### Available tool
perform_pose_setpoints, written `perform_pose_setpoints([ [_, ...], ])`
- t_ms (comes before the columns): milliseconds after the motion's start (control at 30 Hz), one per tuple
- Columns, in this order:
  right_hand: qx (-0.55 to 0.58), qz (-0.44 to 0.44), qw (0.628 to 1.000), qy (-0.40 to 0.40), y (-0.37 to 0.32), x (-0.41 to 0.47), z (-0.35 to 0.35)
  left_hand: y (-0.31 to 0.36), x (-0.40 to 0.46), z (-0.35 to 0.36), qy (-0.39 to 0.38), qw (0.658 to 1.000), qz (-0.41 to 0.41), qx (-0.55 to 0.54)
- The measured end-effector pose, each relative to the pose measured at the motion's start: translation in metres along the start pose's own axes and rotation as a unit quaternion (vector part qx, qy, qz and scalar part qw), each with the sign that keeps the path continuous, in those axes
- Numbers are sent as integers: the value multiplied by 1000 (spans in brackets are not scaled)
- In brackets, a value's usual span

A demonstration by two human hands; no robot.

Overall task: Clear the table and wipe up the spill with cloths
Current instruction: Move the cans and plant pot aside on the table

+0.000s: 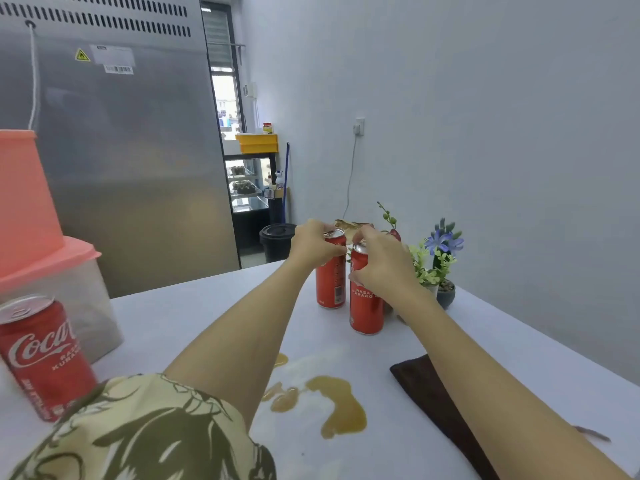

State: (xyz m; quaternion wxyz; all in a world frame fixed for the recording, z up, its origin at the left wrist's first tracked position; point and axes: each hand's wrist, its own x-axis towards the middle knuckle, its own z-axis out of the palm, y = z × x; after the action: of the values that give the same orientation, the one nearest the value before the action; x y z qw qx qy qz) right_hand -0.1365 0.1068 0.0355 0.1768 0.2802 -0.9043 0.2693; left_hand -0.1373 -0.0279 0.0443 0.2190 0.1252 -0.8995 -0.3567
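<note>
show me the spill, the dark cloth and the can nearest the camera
spill [341, 405]: head view, on the largest brown puddle
dark cloth [427, 393]: head view, on its bare part left of the right forearm
nearest can [41, 358]: head view, on its red side by the logo

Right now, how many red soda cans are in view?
3. One stands at the table's near left edge, untouched. Two stand upright mid-table: the farther can under the left hand, the nearer can under the right hand. The plants might hide others.

Potted plants [434, 268] crowd, perhaps touch, the right can [366, 306].
</note>
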Motion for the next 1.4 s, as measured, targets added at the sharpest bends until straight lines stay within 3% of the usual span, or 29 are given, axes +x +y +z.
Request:
perform_pose_setpoints([
  [400,59,-26,998,21,19,2,11,3,9,10,-17,999,-25,-34],
  [567,20,-6,1000,-17,16,4,3,4,9,5,-43,998,-11,-38],
  [767,112,-33,990,77,-20,18,-23,1,-4,-58,72,995,52,35],
  [967,208,-86,974,7,-90,17,-2,-34,-45,-148,191,973,-15,128],
  [1233,300,-148,926,-173,-220,-24,48,-80,-135,-253,351,902,-113,226],
  [1400,282,-186,911,-237,-280,-47,80,-117,-185,-287,332,880,-212,265],
])
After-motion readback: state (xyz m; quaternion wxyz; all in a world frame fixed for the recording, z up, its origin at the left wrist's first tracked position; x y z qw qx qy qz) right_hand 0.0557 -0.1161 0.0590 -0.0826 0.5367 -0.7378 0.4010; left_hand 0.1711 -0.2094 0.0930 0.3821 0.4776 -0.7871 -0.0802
